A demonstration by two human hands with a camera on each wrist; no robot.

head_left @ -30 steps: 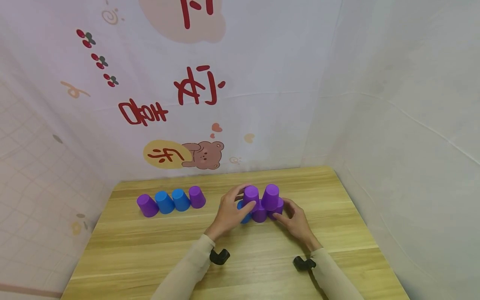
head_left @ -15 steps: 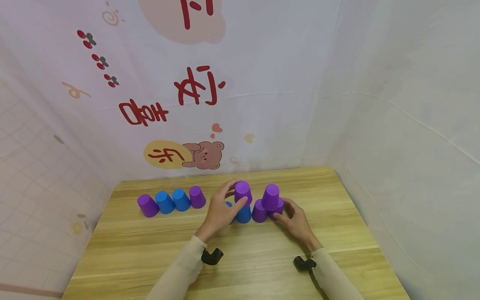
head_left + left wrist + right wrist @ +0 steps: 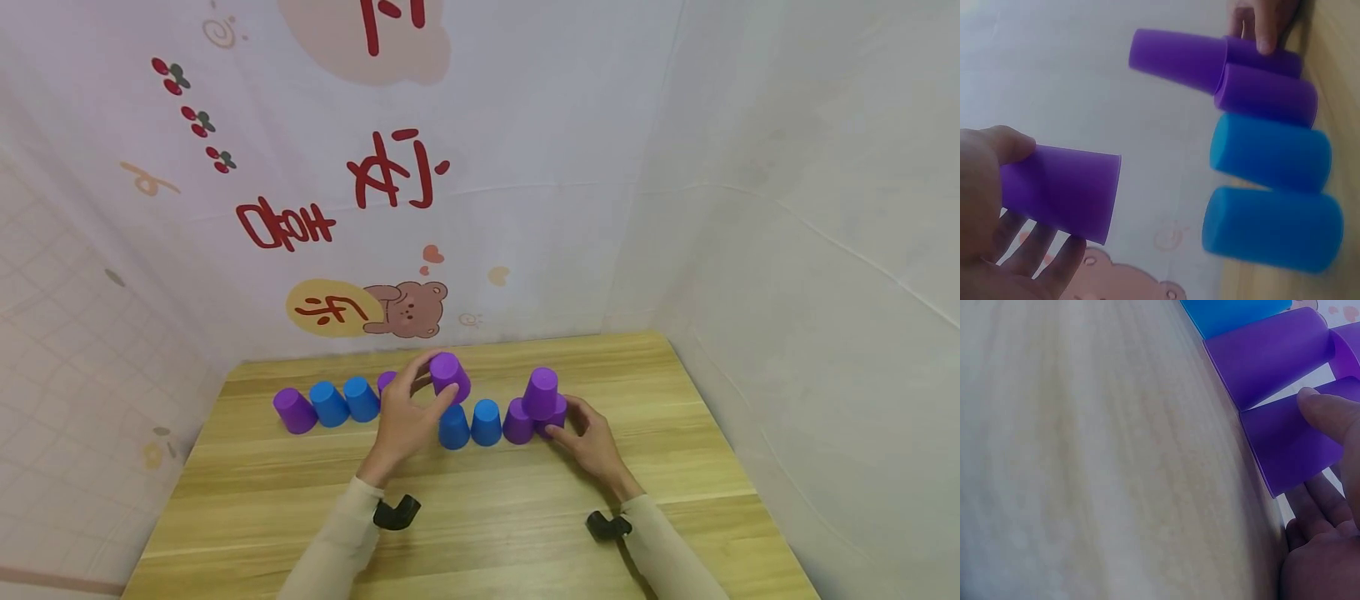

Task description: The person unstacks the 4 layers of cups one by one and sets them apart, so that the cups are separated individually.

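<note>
My left hand [image 3: 405, 421] grips an upside-down purple cup [image 3: 448, 377] between thumb and fingers, raised above the row; in the left wrist view this held cup [image 3: 1063, 190] touches no other cup. Below stand two inverted blue cups, the left one [image 3: 453, 429] and the right one [image 3: 487, 423]. Beside them come two purple cups, the nearer [image 3: 517, 423] and the rightmost [image 3: 1291, 440], with another purple cup [image 3: 542, 393] stacked across their tops. My right hand [image 3: 592, 442] holds the rightmost purple cup at the base, thumb in front and fingers behind.
On the left of the wooden table [image 3: 480, 533] is a second row of inverted cups: a purple cup [image 3: 295, 411], two blue cups [image 3: 330, 405], and a purple cup [image 3: 386, 380] partly hidden by my left hand. A printed cloth wall [image 3: 525, 250] rises behind the table.
My left hand has carried the purple cup leftward from beside the stacked cup, over the blue cups, raising it. Both blue cups are now uncovered. My right hand has stayed in place.
</note>
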